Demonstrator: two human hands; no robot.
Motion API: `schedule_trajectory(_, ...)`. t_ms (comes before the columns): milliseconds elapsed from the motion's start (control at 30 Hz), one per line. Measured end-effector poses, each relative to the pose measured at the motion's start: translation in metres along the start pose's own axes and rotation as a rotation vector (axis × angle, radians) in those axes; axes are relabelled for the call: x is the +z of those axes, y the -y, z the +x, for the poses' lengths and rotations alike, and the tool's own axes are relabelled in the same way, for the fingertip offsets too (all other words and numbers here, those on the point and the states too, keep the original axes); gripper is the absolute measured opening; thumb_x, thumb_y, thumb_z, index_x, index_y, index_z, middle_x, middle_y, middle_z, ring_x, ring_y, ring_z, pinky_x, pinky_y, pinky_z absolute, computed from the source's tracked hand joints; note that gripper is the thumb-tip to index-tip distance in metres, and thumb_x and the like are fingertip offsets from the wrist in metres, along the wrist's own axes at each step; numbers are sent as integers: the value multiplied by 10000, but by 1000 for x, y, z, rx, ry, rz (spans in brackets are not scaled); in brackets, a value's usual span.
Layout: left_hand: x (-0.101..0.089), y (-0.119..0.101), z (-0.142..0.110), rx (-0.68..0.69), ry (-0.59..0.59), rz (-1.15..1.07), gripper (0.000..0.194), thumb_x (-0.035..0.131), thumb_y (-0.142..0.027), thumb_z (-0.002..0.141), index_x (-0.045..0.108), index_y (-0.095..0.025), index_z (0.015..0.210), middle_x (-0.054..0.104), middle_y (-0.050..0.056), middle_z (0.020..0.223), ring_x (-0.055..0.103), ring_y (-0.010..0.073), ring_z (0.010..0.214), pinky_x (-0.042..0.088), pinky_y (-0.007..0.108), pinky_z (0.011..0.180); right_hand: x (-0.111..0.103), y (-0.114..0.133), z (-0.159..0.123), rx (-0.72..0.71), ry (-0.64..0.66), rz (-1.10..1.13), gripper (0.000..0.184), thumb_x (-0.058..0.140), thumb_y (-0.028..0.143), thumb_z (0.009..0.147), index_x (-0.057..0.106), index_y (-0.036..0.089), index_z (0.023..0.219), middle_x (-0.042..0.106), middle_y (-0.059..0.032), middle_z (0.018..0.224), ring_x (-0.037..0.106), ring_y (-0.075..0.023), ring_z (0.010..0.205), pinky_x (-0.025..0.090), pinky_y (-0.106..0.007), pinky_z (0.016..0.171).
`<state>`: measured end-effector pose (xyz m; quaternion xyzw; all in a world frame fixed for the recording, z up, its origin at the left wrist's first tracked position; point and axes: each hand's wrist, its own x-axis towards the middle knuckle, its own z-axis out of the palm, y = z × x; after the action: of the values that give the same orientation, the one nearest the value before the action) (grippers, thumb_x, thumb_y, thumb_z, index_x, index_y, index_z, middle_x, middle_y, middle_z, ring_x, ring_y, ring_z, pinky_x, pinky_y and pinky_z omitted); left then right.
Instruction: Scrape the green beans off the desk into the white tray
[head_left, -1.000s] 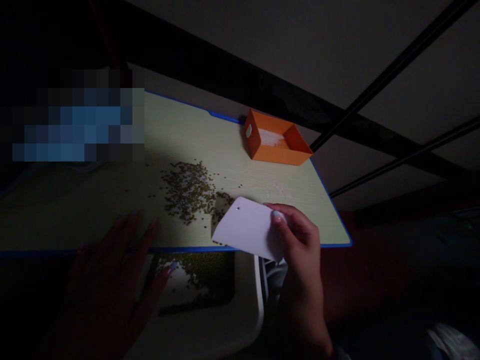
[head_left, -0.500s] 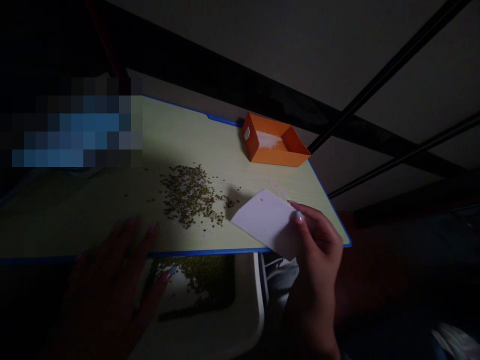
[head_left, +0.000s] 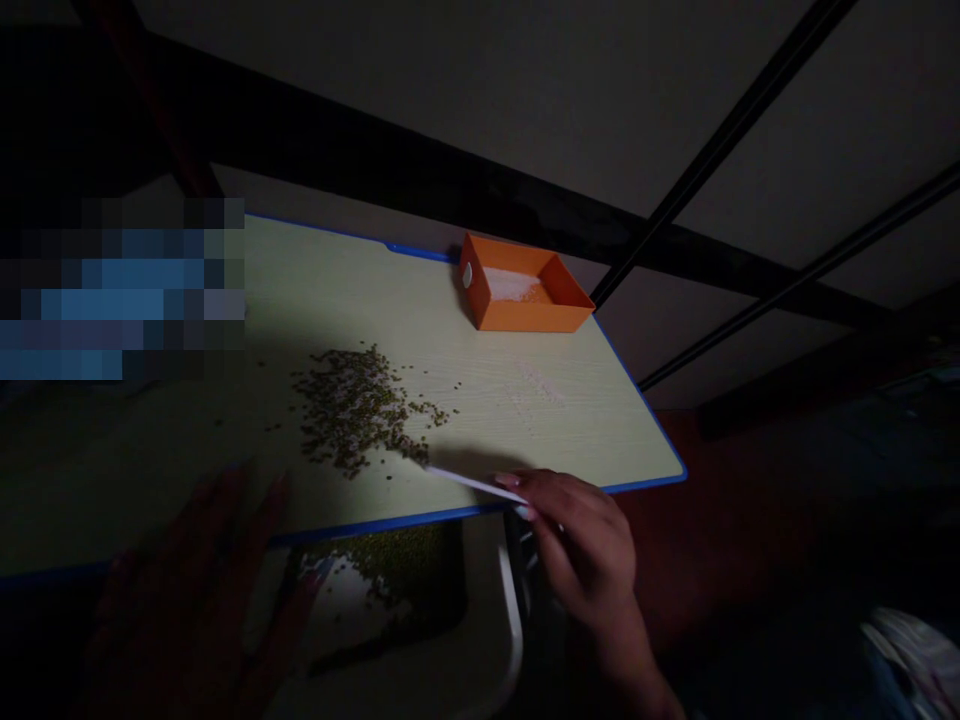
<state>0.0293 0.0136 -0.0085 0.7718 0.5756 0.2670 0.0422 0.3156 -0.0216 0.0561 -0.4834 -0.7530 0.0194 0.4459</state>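
The pale wood-grain table [head_left: 480, 400] with its blue edge takes up most of the view, lit only in its middle. Below its near edge sits a white tray [head_left: 420, 640], already holding a bed of green beans. On the table's far side stands an orange box [head_left: 525, 297] with something white in it, well apart from the work and not in the way; a faint dusting of white grains lies between. The left hand [head_left: 195, 600] rests in shadow at the near edge, fingers spread and released, touching table and tray rim. The right hand [head_left: 577, 540] has its fingers pinched on a thin white scraper card [head_left: 472, 483], seen nearly edge-on, its far tip touching the near-right fringe of the pile of green beans [head_left: 352, 410]. To my eye a low, flat card drawn steadily toward the tray would serve best; stray beans scattered beyond the pile could easily be missed in this gloom.
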Motion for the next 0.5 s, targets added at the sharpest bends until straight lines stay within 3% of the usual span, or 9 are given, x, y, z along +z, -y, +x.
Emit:
schedule_trajectory(133, 3, -1, 3, 6, 2, -9, 601, 323, -506, 905, 151, -458, 1478, 221, -11, 1613, 292, 345, 1474, 289, 709, 1201, 1, -12, -6, 35, -86, -26, 438, 551, 30, 870, 649, 292, 1207, 793, -19, 1084, 769, -184, 943, 640, -326, 813)
schedule_trajectory(300, 7, -2, 2, 10, -17, -13, 605, 322, -502, 906, 156, -433, 1484, 215, -1, 1615, 266, 335, 1485, 258, 700, 1228, 6, -27, 6, 231, -370, -110, 247, 576, 148, 912, 692, 278, 1087, 795, -27, 1008, 762, -180, 910, 625, -304, 779)
schedule_trajectory(500, 6, 1, 1, 33, -31, -11, 623, 359, -512, 900, 145, -450, 1481, 186, -13, 1623, 280, 348, 1477, 298, 698, 1214, 26, -38, 40, 274, -306, -148, 284, 502, 158, 916, 692, 207, 1122, 779, -87, 1043, 746, -201, 926, 607, -345, 807)
